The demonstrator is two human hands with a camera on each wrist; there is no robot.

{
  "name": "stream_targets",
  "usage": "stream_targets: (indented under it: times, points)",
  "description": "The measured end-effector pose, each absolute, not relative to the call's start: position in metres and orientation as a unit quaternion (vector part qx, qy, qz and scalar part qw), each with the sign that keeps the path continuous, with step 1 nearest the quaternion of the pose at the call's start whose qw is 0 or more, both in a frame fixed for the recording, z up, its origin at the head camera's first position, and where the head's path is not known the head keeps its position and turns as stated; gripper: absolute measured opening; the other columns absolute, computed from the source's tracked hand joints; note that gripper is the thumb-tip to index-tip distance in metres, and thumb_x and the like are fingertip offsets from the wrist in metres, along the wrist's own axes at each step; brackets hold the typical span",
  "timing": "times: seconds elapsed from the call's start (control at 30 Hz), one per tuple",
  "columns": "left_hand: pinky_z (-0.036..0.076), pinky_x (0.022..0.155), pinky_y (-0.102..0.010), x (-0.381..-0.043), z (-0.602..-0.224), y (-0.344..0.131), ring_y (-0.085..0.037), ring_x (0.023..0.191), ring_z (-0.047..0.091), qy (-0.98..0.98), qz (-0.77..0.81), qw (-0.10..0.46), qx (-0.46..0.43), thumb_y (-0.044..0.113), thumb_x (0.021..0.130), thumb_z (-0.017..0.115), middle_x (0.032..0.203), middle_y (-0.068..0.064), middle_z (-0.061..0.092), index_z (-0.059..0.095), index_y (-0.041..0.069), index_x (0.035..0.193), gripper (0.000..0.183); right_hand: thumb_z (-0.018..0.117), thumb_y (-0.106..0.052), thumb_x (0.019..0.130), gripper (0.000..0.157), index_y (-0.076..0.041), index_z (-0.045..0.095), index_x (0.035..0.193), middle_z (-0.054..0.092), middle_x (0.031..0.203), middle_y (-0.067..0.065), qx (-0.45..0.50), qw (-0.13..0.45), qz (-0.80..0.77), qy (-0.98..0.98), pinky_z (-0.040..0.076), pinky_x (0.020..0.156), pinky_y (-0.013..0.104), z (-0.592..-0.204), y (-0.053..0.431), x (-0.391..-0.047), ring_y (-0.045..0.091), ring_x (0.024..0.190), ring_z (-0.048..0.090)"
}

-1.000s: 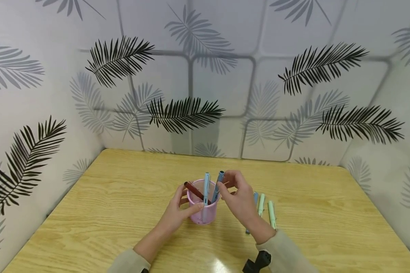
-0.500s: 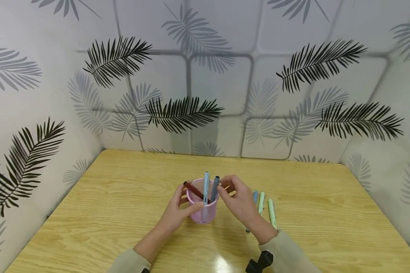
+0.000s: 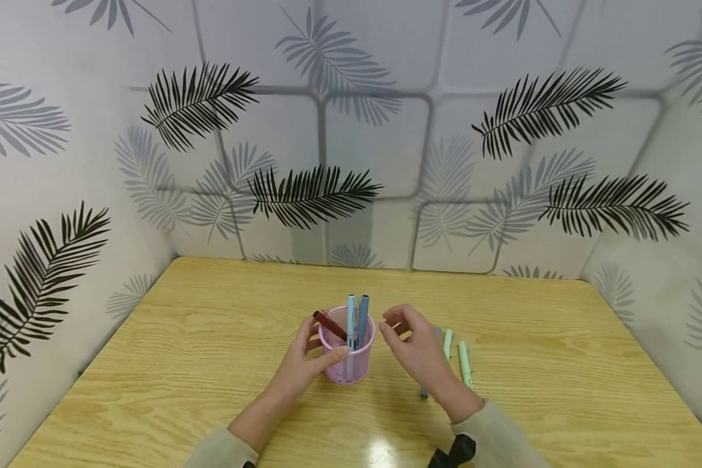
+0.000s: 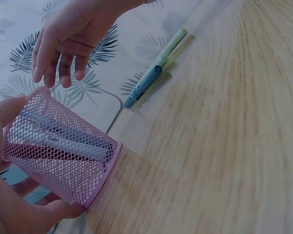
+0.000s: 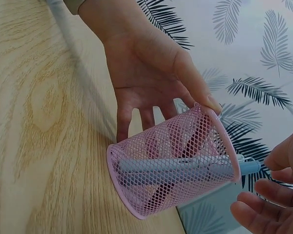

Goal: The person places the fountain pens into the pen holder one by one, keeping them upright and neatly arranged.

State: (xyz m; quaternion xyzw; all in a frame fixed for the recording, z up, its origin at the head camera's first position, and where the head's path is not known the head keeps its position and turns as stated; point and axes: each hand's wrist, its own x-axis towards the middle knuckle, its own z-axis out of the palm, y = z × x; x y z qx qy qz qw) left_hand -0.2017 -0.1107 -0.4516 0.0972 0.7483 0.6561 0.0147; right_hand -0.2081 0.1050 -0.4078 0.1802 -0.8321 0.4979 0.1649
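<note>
A pink mesh pen cup (image 3: 363, 365) stands upright on the table. My left hand (image 3: 295, 369) holds it from the left side, thumb at the front near the rim and fingers around the far side. Inside are a dark red pen (image 3: 329, 324) leaning left, a light blue pen (image 3: 351, 317) and a darker blue pen (image 3: 363, 317), both nearly upright. Just right of the cup, my right hand (image 3: 418, 350) hangs with loosely bent fingers, apart from the pens and holding nothing. The mesh wall (image 5: 185, 151) shows the pens' lower parts in the right wrist view.
On the wooden table (image 3: 210, 325), two light green pens (image 3: 465, 361) and a blue pen (image 4: 145, 85) lie right of the cup, partly behind my right hand and forearm in the head view. A leaf-patterned wall (image 3: 380, 234) rises behind the table's far edge.
My right hand has let go of the darker blue pen and drawn back slightly to the right. That pen now leans beside the light blue one. The left hand keeps its hold.
</note>
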Motion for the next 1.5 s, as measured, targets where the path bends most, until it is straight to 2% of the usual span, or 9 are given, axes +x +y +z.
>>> stream_targets:
  times: [0.47,0.83,1.33,1.5]
  points:
    - [0.043,0.091,-0.047,-0.2,-0.45,-0.111,-0.031,0.118,0.045,0.753,0.652,0.011,0.092,0.031,0.082,0.072,0.133,-0.009,0.043,0.032,0.023,0.142,0.072,0.064,-0.009,0.087,0.009,-0.009,0.062,0.096,0.061,0.084,0.0,0.165,0.165,0.491,-0.84,0.049,0.057,0.025,-0.41,0.119,-0.205,0.015,0.071,0.058]
    - [0.044,0.09,-0.048,-0.198,-0.45,-0.11,-0.036,0.12,0.043,0.739,0.665,0.012,0.108,0.025,0.084,0.07,0.136,-0.014,0.041,0.029,0.015,0.144,0.074,0.064,-0.013,0.088,0.009,-0.009,0.062,0.096,0.061,0.085,0.0,0.147,0.15,0.476,-0.854,0.05,0.062,0.025,-0.412,0.131,-0.201,0.013,0.073,0.058]
    - [0.044,0.089,-0.046,-0.199,-0.45,-0.111,-0.033,0.119,0.044,0.745,0.659,0.011,0.103,0.028,0.082,0.071,0.135,-0.011,0.041,0.033,0.021,0.142,0.071,0.063,-0.019,0.09,0.014,-0.009,0.062,0.1,0.061,0.09,0.002,0.116,0.131,0.449,-0.876,0.048,0.058,0.026,-0.413,0.154,-0.195,0.015,0.075,0.056]
    - [0.044,0.09,-0.047,-0.2,-0.451,-0.111,-0.034,0.119,0.044,0.743,0.66,0.011,0.107,0.027,0.083,0.07,0.136,-0.012,0.041,0.033,0.019,0.142,0.071,0.063,-0.019,0.09,0.015,-0.008,0.062,0.101,0.061,0.091,0.003,0.103,0.126,0.442,-0.882,0.047,0.059,0.027,-0.413,0.163,-0.194,0.018,0.077,0.056]
